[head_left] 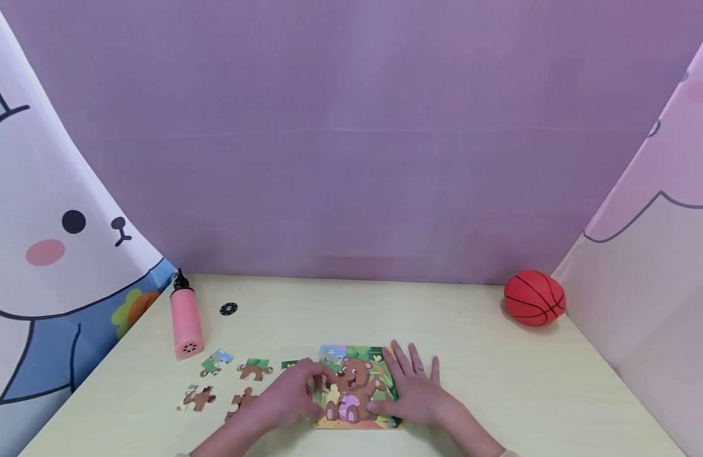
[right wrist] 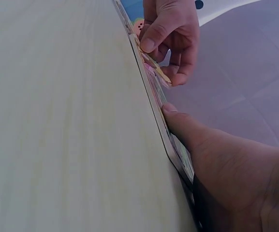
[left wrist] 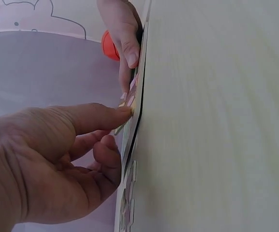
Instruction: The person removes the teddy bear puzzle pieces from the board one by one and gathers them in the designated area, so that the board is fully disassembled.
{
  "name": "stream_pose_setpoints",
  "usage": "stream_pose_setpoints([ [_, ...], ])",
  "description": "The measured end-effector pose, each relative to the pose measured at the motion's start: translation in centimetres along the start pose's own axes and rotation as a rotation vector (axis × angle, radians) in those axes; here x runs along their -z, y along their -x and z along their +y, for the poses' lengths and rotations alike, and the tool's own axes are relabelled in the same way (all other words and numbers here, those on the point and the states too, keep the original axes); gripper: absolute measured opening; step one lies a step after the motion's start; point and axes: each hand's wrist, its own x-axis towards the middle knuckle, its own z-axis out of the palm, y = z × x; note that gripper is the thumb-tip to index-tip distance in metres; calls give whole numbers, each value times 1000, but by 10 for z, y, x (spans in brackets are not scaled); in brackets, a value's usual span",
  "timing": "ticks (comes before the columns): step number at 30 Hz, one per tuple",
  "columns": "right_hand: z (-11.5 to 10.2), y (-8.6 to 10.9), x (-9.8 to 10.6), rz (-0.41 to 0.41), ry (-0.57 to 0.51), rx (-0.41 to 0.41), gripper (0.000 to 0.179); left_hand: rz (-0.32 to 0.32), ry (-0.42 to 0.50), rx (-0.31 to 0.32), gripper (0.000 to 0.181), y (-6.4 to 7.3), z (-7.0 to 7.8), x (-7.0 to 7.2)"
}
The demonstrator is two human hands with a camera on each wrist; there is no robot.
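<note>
Left hand point(head_left: 294, 393) has a proper pinch going: the thumb and fingers are closed on a puzzle piece point(right wrist: 161, 74), which sits tilted over the left part of the bear puzzle point(head_left: 357, 376). Can't really tell if the piece is touching the board below, it's too edge-on in the wrist views. Right hand point(head_left: 416, 390) isn't gripping anything, it's just laid over the right edge of the puzzle with the fingers spread wide, and the thumb reaches in by the bear's foot.

The bear puzzle lies flat on the table point(head_left: 471, 343), right between the two hands. Over to the left there's a bunch of loose pieces point(head_left: 255, 367), a mix of brown and green bits, spaced apart, with one partly hidden behind the left hand.

Further back on the left there's a pink pump-looking thing point(head_left: 187, 320) with a black tip, plus a little black disc point(head_left: 228, 309) near it. A red basketball-style ball point(head_left: 535, 298) sits at the far right, well apart from the hands.
</note>
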Motion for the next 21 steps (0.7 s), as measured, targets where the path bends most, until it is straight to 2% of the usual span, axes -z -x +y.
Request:
stream_pose_setpoints([
  [3, -1, 1, 0, -4, 4, -3, 114, 7, 15, -3, 47, 0, 1, 0],
  [10, 0, 1, 1, -17, -7, 9, 113, -15, 144, 42, 29, -1, 2, 1],
  [17, 2, 0, 4, -50, -9, 16, 109, 10, 256, -12, 24, 0, 1, 7],
  [21, 3, 0, 6, -66, -14, 21, 112, 28, 261, -13, 25, 4, -2, 14],
])
